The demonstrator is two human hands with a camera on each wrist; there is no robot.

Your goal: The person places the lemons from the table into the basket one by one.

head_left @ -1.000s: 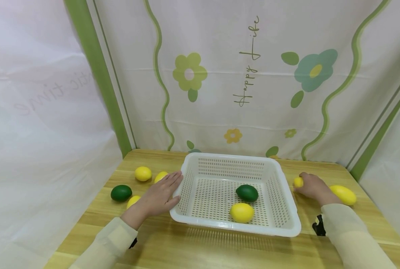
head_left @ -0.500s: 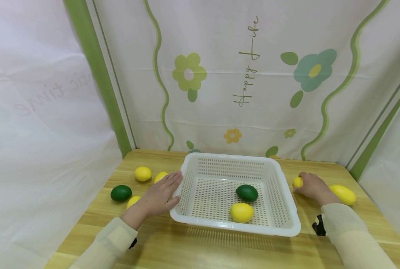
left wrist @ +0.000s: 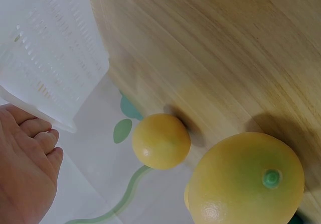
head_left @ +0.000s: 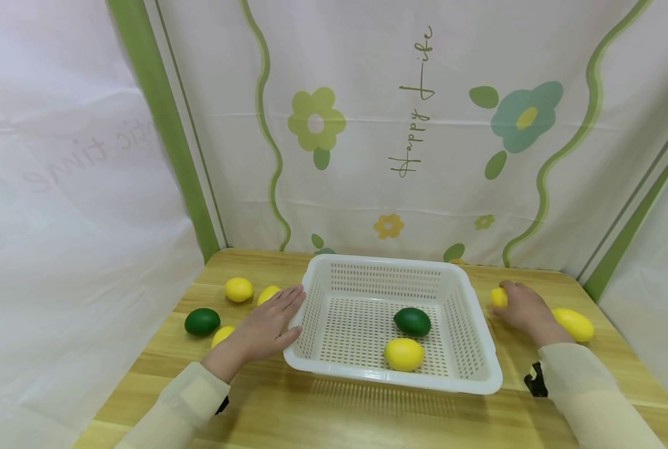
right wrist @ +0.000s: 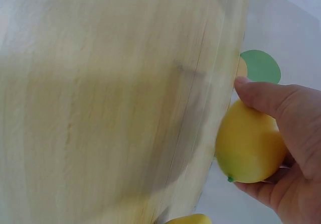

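A white perforated plastic basket [head_left: 390, 377] stands mid-table, holding a green lemon-shaped fruit [head_left: 412, 322] and a yellow lemon [head_left: 403, 355]. My left hand [head_left: 266, 324] rests with straight fingers against the basket's left rim; in the left wrist view its fingers [left wrist: 42, 133] touch the rim's edge. To the basket's right, my right hand [head_left: 524, 307] grips a small lemon [head_left: 499, 298] between thumb and fingers. The right wrist view shows that lemon [right wrist: 251, 143] held, its green tip pointing down-left. A larger lemon [head_left: 575, 325] lies beside the right wrist.
Left of the basket lie a yellow lemon [head_left: 239, 290], a second lemon [head_left: 267, 294] partly behind my left hand, a third lemon [head_left: 222, 336], and a green fruit [head_left: 202, 322]. A patterned curtain [head_left: 356, 187] hangs behind the wooden table [head_left: 345, 418].
My right hand has shifted very slightly, and the lemon in it has risen a little. The left hand and the basket have stayed in place.
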